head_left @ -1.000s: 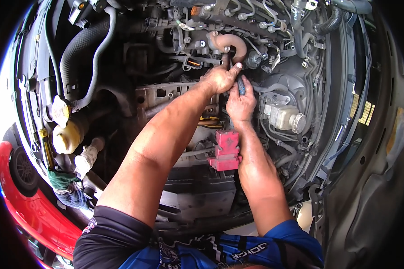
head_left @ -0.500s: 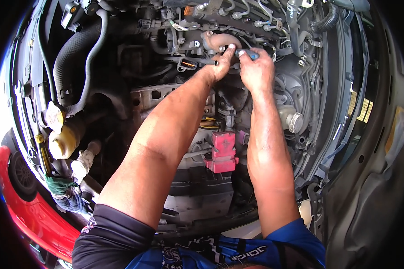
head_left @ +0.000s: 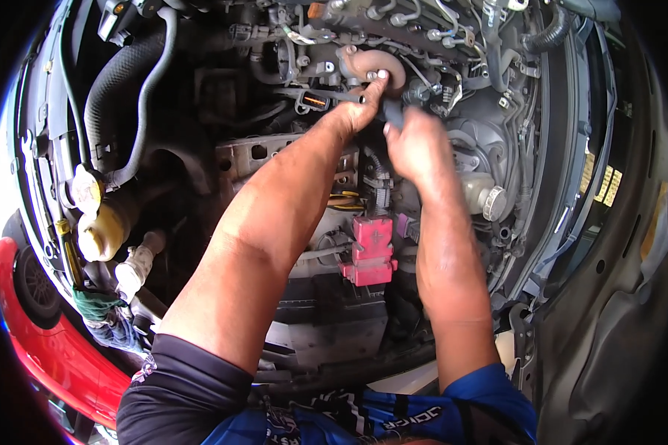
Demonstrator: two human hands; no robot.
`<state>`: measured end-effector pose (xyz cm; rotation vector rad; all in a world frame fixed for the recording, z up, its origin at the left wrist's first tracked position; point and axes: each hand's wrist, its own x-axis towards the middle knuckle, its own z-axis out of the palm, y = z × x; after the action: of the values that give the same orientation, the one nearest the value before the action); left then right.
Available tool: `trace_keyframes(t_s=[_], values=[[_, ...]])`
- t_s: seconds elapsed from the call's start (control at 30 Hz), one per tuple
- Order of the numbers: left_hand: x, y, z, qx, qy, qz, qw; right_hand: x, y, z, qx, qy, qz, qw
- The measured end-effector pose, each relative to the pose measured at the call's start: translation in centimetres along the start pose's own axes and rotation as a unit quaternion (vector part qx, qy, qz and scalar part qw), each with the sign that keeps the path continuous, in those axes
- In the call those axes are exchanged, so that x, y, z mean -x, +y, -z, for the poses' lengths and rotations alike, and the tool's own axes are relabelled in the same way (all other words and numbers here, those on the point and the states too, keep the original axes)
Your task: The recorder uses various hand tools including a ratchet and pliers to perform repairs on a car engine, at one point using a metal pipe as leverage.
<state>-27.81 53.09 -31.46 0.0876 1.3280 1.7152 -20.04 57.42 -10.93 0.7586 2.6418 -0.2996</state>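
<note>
My left hand (head_left: 364, 111) reaches into the engine bay beside a curved, rust-brown metal pipe (head_left: 378, 64). One digit of it points up against the pipe next to a bolt; the other fingers curl out of sight, and what they grip is hidden. Just right of it, my right hand (head_left: 418, 144) is smeared by motion, its thumb toward the left hand. A blue-grey tool handle (head_left: 393, 113), also blurred, sticks up from that closed hand toward the pipe. The tool's kind cannot be made out.
A pink-red plastic cover (head_left: 372, 251) lies between my forearms. A dark connector on a bracket (head_left: 313, 101) juts out left of my hand. Ribbed hoses (head_left: 119, 96) run along the left, a white-capped reservoir (head_left: 482, 199) stands right, and a yellow-handled tool (head_left: 68, 252) rests at the left edge.
My right hand has come down toward me and slightly left, with the blue-grey tool handle swinging along. Metal fittings it covered now show. The left hand stays nearly in place.
</note>
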Motion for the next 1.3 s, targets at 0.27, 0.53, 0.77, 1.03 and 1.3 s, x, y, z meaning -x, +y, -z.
trace_keyframes(t_s=[0.27, 0.53, 0.77, 1.03, 1.3], values=[[2.5, 2.0, -4.4, -0.015, -0.029, -0.024, 0.999, -3.3, 2.6, 4.8, 0.036, -0.033, -0.006, 0.999], [3.5, 2.8, -4.0, -0.116, -0.055, 0.032, 0.991, -3.8, 3.7, 4.1, 0.051, 0.046, 0.047, 0.997], [6.9, 2.1, -3.2, -0.395, -0.144, -0.034, 0.907, -3.8, 3.8, 3.8, -0.013, -0.005, 0.069, 0.998], [9.3, 2.5, -2.6, -0.556, -0.136, -0.037, 0.819, -4.5, 4.7, 3.3, -0.004, -0.059, 0.022, 0.998], [8.3, 2.9, -2.6, -0.517, -0.121, -0.016, 0.847, -5.6, 4.7, 3.2, 0.018, -0.064, 0.03, 0.997]])
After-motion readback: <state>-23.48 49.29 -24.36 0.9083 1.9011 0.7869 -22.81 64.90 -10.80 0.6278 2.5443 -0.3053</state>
